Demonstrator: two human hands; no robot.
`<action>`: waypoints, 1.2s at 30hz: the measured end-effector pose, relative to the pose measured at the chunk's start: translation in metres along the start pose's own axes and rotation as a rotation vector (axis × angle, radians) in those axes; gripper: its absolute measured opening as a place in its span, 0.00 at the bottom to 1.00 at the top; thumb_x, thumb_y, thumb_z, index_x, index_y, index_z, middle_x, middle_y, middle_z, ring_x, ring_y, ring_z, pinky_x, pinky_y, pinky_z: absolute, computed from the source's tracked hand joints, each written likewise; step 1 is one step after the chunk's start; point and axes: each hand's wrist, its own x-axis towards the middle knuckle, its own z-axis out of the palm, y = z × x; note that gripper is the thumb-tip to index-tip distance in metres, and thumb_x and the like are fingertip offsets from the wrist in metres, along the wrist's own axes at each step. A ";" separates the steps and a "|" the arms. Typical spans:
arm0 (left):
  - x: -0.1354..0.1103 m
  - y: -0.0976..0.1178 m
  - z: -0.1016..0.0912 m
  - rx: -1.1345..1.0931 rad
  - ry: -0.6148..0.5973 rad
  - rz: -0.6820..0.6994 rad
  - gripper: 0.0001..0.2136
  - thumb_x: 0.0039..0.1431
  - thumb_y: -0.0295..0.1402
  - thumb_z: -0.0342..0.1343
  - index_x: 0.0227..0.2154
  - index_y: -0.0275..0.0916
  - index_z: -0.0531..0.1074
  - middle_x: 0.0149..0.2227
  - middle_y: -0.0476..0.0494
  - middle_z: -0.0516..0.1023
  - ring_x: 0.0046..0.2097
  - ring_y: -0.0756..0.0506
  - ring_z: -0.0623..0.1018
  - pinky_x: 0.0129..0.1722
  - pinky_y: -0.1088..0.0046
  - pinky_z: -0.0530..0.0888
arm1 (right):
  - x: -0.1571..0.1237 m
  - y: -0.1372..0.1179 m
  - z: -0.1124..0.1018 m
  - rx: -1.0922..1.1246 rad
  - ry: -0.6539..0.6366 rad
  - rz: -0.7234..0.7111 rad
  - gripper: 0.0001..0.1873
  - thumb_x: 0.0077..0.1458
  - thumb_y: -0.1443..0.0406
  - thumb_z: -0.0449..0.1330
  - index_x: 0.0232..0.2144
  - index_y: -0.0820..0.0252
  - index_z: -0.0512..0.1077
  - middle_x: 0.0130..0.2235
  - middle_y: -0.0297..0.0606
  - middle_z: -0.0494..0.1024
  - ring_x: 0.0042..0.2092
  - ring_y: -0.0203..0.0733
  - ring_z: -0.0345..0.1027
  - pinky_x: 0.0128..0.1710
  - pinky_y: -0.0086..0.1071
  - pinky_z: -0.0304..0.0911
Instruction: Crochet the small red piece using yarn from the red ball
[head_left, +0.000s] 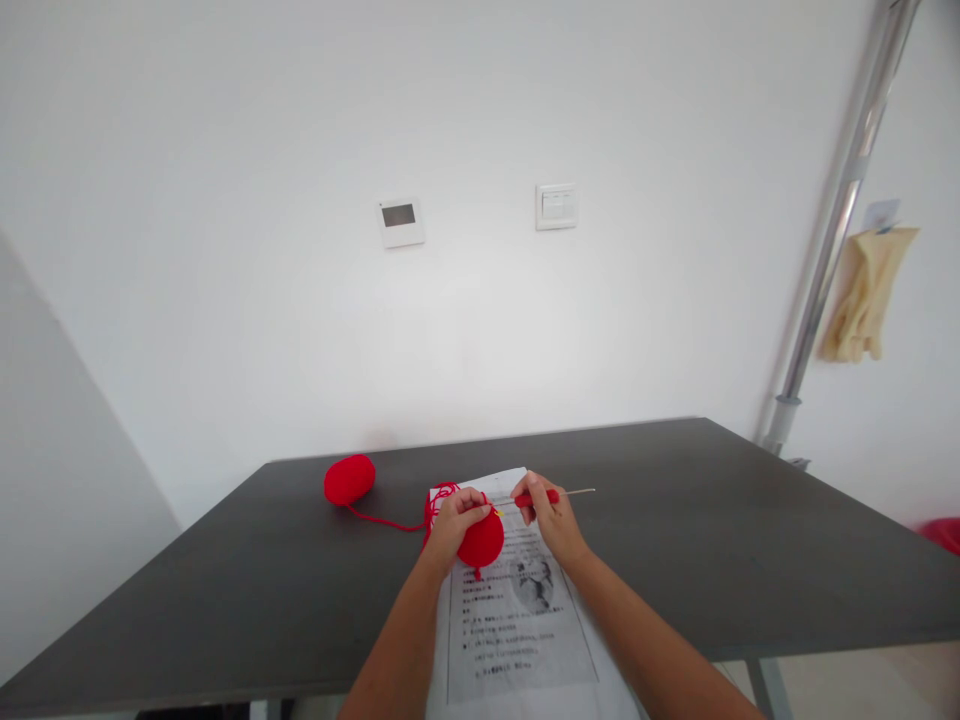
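Observation:
My left hand [454, 522] is closed on a round piece of red crochet work [482, 541], pinching its upper edge. A short red tail hangs from the bottom of the piece, and a small yellow bit [499, 513] shows at its right edge. Between the fingers of my right hand [546, 510] is a crochet hook with a red grip [537, 498]. Its thin shaft points left to the edge of the work, and a metal end sticks out to the right. Loose loops of red yarn [441, 492] lie behind my left hand.
A red ball of yarn [349, 480] rests at the back left of the dark table [675, 560], its strand running to my left hand. Under my hands lies a printed sheet [517, 640] with a picture. The white wall carries a switch [556, 206]; beige gloves [866, 295] hang at right.

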 end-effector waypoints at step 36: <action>0.004 -0.004 -0.006 -0.101 0.045 0.068 0.08 0.35 0.29 0.62 0.19 0.36 0.68 0.23 0.50 0.74 0.25 0.52 0.70 0.26 0.77 0.64 | -0.001 0.007 0.005 -0.240 -0.151 -0.071 0.19 0.62 0.57 0.43 0.23 0.58 0.63 0.18 0.28 0.61 0.22 0.34 0.55 0.27 0.29 0.53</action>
